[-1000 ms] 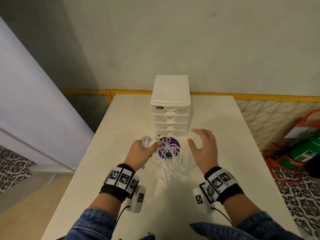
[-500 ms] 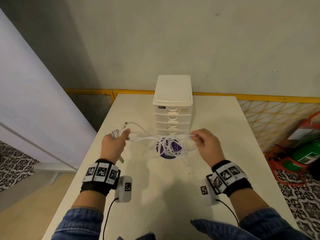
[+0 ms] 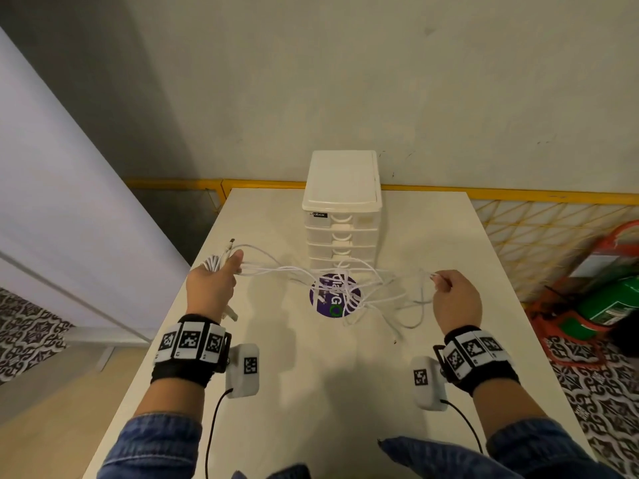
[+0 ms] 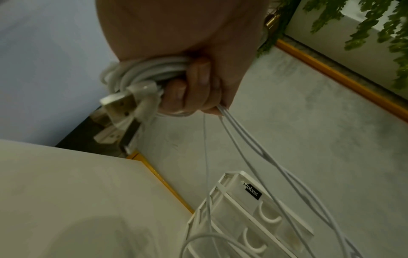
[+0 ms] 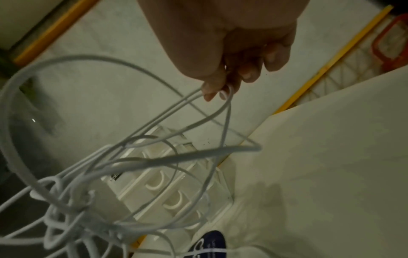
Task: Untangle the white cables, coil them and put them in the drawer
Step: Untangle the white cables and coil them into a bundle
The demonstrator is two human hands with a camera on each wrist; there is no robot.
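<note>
The left hand (image 3: 211,288) grips a bundle of white cables (image 3: 332,281) that stretch in a tangle to the right hand (image 3: 456,300), which pinches a loop, the drawer unit (image 3: 342,216) beyond both.

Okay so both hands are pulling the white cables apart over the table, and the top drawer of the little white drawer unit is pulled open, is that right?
Not quite. The left hand and right hand do pull the white cables apart over the table, but every drawer of the drawer unit is closed, the top one too. The head view shows it.
</note>
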